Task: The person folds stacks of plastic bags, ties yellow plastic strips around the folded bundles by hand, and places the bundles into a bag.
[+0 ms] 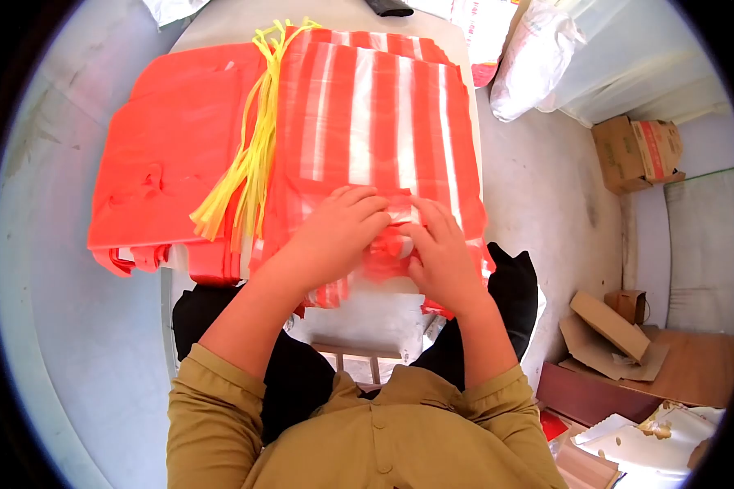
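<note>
A stack of red-and-white striped plastic bags (383, 122) lies in front of me. Over its near edge, my left hand (342, 224) has its fingers curled down onto the red plastic. My right hand (442, 254) is beside it, fingers bent and closed on the gathered, crumpled part of a bag. Both hands partly cover that bunched plastic, and my fingertips are partly hidden. A bundle of yellow strips (257, 147) lies along the stack's left side. Left of the strips is a pile of plain red plastic bags (175, 147), its near edge hanging over the table.
The bags rest on a pale table (220, 28). A white sack (534, 61) stands at the back right. Cardboard boxes (636, 153) are by the right wall, and opened cardboard (612, 342) lies on a brown surface (693, 363). My knees are under the table's near edge.
</note>
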The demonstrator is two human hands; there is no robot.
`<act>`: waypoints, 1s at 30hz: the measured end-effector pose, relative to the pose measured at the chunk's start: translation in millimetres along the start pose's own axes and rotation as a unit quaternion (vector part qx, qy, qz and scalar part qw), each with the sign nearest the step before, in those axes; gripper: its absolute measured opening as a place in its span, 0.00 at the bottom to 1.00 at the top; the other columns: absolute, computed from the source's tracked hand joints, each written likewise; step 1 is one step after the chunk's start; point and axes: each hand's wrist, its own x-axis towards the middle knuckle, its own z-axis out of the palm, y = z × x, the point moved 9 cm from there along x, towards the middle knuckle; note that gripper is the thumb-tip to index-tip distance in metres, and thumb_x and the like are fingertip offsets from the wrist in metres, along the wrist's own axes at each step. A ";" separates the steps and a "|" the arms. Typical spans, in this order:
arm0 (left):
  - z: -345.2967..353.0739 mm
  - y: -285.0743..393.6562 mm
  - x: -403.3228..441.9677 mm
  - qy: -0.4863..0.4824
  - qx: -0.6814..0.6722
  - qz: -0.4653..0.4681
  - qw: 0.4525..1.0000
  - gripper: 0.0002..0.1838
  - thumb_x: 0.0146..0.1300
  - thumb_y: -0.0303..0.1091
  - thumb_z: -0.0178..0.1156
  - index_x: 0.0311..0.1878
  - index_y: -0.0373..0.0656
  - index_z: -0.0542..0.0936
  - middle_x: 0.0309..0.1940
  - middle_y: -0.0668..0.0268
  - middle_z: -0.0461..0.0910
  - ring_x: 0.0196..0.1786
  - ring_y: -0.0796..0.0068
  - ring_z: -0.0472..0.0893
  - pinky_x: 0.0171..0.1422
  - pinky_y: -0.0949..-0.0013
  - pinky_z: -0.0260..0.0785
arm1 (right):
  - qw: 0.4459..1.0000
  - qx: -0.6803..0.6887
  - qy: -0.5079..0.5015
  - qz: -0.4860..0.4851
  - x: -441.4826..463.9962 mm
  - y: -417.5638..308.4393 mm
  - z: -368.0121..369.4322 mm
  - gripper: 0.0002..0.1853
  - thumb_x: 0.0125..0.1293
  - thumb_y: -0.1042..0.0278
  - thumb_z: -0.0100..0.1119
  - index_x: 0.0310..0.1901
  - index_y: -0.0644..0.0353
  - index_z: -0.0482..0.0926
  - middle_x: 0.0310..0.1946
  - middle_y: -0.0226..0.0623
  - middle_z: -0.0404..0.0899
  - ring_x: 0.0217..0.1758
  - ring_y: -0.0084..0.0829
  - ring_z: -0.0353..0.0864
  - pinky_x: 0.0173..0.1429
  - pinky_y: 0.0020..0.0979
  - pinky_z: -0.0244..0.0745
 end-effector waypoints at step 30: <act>5.1 -43.1 -0.4 0.094 -0.250 -0.186 0.945 0.14 0.64 0.21 0.64 0.54 0.33 0.85 0.48 0.51 0.85 0.55 0.48 0.83 0.61 0.55 0.74 | 0.863 0.323 0.093 0.377 -21.9 134.2 -23.0 0.29 0.86 0.55 0.45 0.80 0.63 0.64 0.80 0.44 0.66 0.82 0.36 0.65 0.83 0.35 0.60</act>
